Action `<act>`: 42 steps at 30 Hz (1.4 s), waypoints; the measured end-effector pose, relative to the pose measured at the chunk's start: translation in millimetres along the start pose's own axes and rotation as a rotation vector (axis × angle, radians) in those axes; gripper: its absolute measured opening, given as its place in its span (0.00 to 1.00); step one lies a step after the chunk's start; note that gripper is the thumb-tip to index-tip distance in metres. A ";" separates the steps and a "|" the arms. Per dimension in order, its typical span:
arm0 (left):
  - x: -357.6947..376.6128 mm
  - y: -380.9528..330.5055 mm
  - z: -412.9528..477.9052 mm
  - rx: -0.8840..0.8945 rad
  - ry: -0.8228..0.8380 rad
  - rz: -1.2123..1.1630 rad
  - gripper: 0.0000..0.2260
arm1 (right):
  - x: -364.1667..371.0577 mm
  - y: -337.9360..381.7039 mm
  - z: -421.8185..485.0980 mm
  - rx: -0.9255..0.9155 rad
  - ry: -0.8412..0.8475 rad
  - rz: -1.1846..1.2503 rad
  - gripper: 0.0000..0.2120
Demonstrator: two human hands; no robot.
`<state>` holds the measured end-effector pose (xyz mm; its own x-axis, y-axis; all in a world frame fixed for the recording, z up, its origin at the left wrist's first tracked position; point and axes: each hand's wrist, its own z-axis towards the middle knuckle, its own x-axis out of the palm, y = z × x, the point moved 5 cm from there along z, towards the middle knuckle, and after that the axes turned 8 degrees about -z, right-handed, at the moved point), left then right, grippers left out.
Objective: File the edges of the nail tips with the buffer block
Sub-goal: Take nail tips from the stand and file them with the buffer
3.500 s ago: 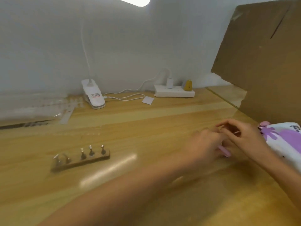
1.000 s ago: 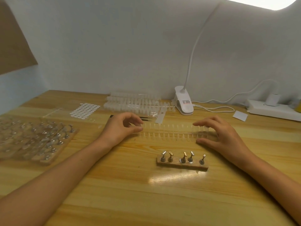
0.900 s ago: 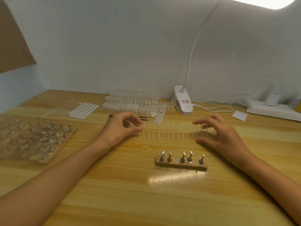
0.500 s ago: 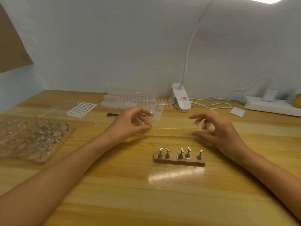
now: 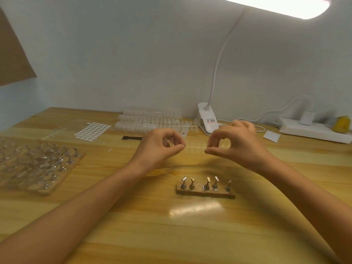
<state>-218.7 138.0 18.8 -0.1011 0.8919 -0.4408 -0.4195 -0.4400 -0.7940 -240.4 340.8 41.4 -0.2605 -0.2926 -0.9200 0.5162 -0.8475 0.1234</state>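
- nail-tip strip (image 5: 194, 148): clear and faint; both ends hidden inside the left hand (image 5: 162, 147) and right hand (image 5: 235, 147);
- black tool (image 5: 131, 138): right end hidden behind the left hand;
- tray of stands (image 5: 43, 168): blurred; cut by the left edge;
- yellow object (image 5: 342, 123): blurred, kind unclear;
- lamp head (image 5: 285, 6): cut by the top edge

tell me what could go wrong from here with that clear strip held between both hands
1. The strip of nail tips is pinched only at fingertips by the left hand and right hand; that light grip could slip, or the strip could bend and shed tips.
2. A drop might land on the small wooden stand nearer the person and knock its upright holders.
3. No buffer block is in view.
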 end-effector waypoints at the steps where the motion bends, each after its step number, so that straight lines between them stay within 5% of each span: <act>1: -1.2 0.3 0.0 0.006 -0.026 0.006 0.04 | 0.0 6.2 4.2 -0.015 0.002 -0.004 0.14; 12: -10.7 11.0 -5.2 -0.054 -0.298 -0.112 0.05 | 4.2 59.4 11.3 -0.007 -0.212 -0.140 0.08; 26: 3.2 16.0 -15.1 -0.404 -0.477 -0.593 0.02 | -6.2 95.3 4.4 -0.177 -0.339 -0.271 0.07; 31: -13.0 9.5 -6.0 -0.174 -0.325 -0.467 0.02 | -21.2 65.7 17.0 -0.136 -0.265 -0.176 0.02; 37: -5.5 -12.8 0.5 0.111 0.081 -0.368 0.03 | -27.5 42.2 44.0 -0.320 0.126 0.081 0.04; 42: -9.9 6.0 0.6 -0.001 -0.099 -0.497 0.03 | -11.5 20.3 66.6 -0.236 0.207 0.136 0.08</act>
<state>-220.8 126.6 18.7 0.0252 0.9992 0.0319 -0.4381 0.0397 -0.8980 -281.2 297.5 79.3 -0.0179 -0.2798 -0.9599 0.7156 -0.6741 0.1831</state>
